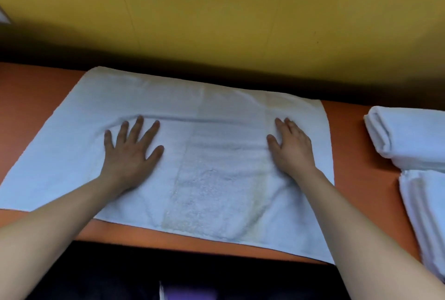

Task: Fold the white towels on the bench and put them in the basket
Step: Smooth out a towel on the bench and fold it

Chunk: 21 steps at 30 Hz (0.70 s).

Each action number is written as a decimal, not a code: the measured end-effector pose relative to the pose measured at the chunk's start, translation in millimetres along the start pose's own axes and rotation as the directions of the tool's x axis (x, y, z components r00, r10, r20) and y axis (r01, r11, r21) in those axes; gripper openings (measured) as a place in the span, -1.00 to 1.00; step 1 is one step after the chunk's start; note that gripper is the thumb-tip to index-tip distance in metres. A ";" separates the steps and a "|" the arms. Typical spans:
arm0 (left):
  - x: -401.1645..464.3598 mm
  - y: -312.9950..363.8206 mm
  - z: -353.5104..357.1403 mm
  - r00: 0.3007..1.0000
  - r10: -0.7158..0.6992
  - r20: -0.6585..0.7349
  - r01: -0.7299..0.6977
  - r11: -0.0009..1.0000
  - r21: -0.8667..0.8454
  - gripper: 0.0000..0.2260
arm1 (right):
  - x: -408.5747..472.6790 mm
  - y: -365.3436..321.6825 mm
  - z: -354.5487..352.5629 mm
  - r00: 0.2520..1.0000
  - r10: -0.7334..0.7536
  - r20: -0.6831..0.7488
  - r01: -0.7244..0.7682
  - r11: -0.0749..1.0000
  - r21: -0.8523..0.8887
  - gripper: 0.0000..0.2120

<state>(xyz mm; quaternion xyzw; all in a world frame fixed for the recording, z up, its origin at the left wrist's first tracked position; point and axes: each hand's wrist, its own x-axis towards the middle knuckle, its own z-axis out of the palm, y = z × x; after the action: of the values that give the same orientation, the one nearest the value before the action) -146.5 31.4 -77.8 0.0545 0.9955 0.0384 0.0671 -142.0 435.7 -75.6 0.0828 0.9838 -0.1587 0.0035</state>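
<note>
Presently: both hands flat on a spread white towel, ready for a fold.

Detail: the white towel [192,155] lies across the orange bench [349,131], its long axis running left to right through the middle of the frame. The left hand [131,148] presses it with fingers splayed and straight; the right hand [291,148] rests flat, gripping nothing. Each hand sits inward of its own short edge, so a lengthwise fold seems equally within reach of either. At the right of the frame lie what appear to be folded towels [409,136], partly cropped. No basket is in view.
</note>
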 end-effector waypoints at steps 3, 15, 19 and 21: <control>-27.5 6.7 10.2 0.999 -0.017 -0.049 0.017 1.000 0.007 -0.38 | 4.6 6.8 -14.1 0.994 -0.028 -0.101 0.035 0.997 0.066 -0.52; -141.9 247.2 16.4 0.594 0.795 -0.123 -0.804 0.590 -0.072 -0.48 | 68.0 63.0 -61.9 0.857 0.514 0.033 -0.509 0.837 0.202 -0.53; -146.5 277.9 36.6 0.624 0.779 -0.066 -0.781 0.625 -0.001 -0.59 | 71.3 58.6 -68.5 0.836 0.540 0.095 -0.540 0.781 0.314 -0.69; -148.9 276.2 41.7 0.604 0.789 -0.112 -0.790 0.611 0.040 -0.66 | 72.4 57.6 -73.3 0.840 0.532 0.110 -0.530 0.759 0.377 -0.62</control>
<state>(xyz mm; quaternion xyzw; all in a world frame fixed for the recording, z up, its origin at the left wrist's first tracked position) 34.4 291.0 -76.5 0.4850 0.8713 0.0739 -0.0153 -202.5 524.2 -26.4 0.3573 0.8674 -0.3451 0.0297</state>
